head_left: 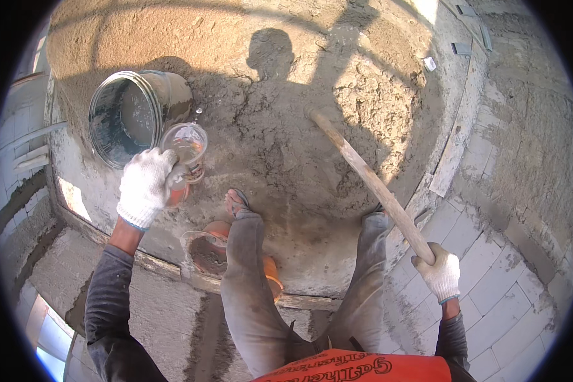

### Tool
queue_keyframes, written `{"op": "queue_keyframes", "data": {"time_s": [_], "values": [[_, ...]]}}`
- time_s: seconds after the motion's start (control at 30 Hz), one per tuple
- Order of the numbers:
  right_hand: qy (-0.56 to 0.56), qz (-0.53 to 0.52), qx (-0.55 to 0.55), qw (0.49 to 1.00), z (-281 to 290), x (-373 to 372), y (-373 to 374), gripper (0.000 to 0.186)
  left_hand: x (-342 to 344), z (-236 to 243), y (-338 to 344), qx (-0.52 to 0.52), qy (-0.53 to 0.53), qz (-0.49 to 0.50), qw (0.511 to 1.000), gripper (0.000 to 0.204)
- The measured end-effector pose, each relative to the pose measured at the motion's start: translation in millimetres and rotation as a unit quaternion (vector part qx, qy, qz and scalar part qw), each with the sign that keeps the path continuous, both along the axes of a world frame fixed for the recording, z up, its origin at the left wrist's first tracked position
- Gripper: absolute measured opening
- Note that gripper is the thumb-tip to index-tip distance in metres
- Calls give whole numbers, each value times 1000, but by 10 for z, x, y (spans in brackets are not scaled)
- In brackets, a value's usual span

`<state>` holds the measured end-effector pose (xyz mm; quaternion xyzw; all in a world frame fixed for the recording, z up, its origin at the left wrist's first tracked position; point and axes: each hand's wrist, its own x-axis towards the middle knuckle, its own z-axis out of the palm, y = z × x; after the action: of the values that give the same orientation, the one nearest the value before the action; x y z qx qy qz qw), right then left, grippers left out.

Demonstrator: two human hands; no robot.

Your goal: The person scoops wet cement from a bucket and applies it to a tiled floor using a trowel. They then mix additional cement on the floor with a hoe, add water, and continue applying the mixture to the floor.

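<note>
My left hand point(145, 184), in a white knitted glove, grips a clear plastic tub point(186, 141) by its side. A splash of water point(199, 111) shows just past its rim. Beside that hand a large dark bucket point(172, 95) leans with its mouth toward me, grey residue inside. My right hand point(440, 272), gloved too, is wrapped round the end of a long wooden handle point(372, 178). The handle slants down to the left into wet grey mortar point(280, 146); whatever head it has is hidden there.
I stand in sandals at the mortar's near edge. By my left leg are an orange bucket point(273, 278) and a mortar-smeared container point(207, 254). Wooden boards point(455, 149) edge the mortar on the right, beside pale blocks point(490, 286). A small white object point(430, 63) lies at the far right.
</note>
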<state>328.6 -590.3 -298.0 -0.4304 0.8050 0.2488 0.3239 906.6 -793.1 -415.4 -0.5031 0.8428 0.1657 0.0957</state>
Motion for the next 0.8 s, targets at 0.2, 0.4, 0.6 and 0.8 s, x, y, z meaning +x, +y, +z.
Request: {"op": "queue_keyframes", "data": {"time_s": [0.2,0.4,0.6,0.8], "values": [[-71,-30,-14,997,18,-124,-62,44,-1670,-1051,10,139,29,-57,988,28],[-107,-47,-24,993,36,-355,-14,41,-2922,-1087,-58,166,29,-159,973,27],[-119,-21,-14,993,41,-384,-60,42,-2984,-649,35,150,13,-131,980,29],[-106,-36,-27,993,11,-213,-104,42,-1666,-480,697,69,41,113,990,27]]}}
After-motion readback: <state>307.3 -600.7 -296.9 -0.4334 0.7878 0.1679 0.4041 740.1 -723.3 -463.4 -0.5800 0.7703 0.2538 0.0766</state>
